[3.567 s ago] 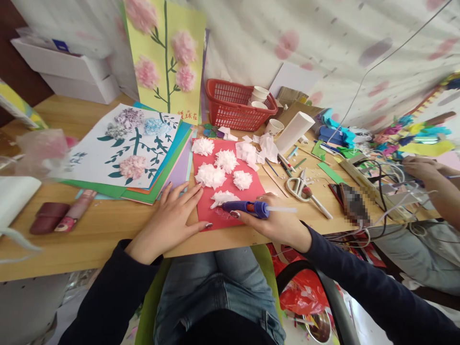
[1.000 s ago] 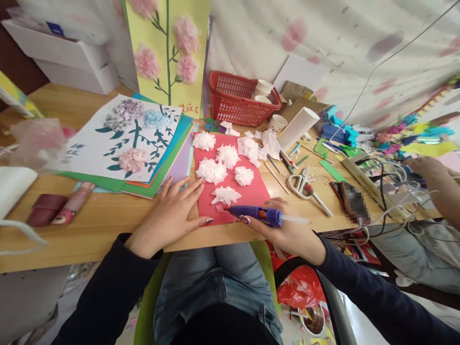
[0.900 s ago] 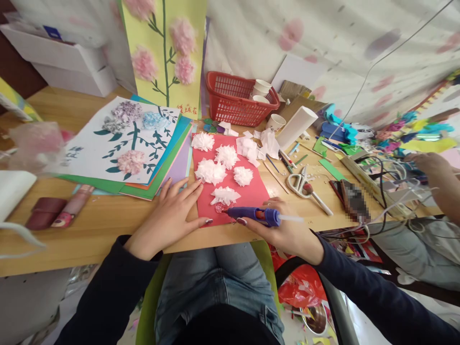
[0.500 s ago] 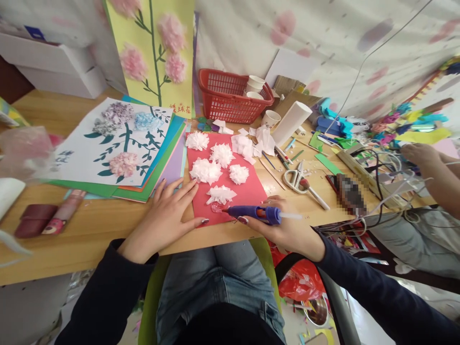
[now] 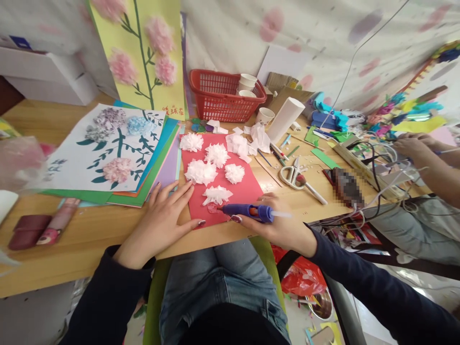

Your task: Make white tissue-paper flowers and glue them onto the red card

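Note:
In my right hand (image 5: 278, 223) is a blue hot glue gun (image 5: 247, 211), with a clear glue stick (image 5: 282, 214) poking out of its back end. Its nozzle points left, at a glossy patch of glue (image 5: 213, 208) near the lower edge of a red sheet of paper (image 5: 247, 184). Just above the glue sits a white tissue-paper flower (image 5: 217, 194); several more white flowers (image 5: 200, 171) are spread over the upper part of the sheet. My left hand (image 5: 161, 223) lies flat with fingers spread, its fingertips and thumb touching the sheet's left edge.
A stack of coloured paper topped by a flower picture (image 5: 72, 158) lies left. Behind the sheet stand a red basket (image 5: 226, 106) and a paper roll (image 5: 286, 120). Scissors (image 5: 293, 175) and cables (image 5: 377, 163) lie right, near another person's hands (image 5: 413, 146).
The whole view has shifted slightly, so things appear a little further left. The glue gun's nozzle stays at the glue patch, and my left hand keeps its place on the sheet.

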### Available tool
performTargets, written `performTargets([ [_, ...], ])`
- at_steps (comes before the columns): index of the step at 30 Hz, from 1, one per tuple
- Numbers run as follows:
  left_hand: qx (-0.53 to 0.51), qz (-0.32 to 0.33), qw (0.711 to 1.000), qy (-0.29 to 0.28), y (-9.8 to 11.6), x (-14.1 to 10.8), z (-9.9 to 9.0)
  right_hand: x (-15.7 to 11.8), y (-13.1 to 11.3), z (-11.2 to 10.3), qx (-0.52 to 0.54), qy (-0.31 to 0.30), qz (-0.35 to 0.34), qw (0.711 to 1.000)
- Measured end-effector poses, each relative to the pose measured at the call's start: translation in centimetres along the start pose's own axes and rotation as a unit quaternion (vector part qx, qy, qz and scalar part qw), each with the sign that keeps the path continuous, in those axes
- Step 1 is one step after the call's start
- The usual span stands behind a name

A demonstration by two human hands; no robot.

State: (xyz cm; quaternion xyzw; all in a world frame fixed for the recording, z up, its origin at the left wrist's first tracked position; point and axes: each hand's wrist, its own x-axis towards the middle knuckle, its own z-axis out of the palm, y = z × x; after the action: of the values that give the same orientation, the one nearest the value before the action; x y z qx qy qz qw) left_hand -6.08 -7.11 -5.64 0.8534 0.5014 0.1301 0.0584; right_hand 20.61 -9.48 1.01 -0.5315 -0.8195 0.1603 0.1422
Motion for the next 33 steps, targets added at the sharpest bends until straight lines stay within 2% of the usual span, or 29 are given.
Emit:
performTargets([
  [9,0.002,0.004,1.0,0.007,-0.1,-0.1,0.2,-1.0,0.8,-0.7,0.017,0.002,0.022,1.0],
  [19,0.008,0.007,1.0,0.004,-0.1,0.0,0.0,1.0,-0.7,0.7,0.032,-0.016,-0.01,0.999],
  [23,0.012,0.007,1.0,0.0,0.0,0.0,0.0,0.3,-0.2,-0.1,0.031,-0.032,0.017,0.999],
  [27,0.011,0.005,1.0,-0.001,0.0,0.0,-0.1,-0.7,0.6,-0.7,0.029,-0.013,0.021,0.999],
  [33,0.012,0.009,1.0,0.008,-0.1,0.0,0.1,-0.4,0.4,-0.3,0.036,-0.018,0.014,0.999],
])
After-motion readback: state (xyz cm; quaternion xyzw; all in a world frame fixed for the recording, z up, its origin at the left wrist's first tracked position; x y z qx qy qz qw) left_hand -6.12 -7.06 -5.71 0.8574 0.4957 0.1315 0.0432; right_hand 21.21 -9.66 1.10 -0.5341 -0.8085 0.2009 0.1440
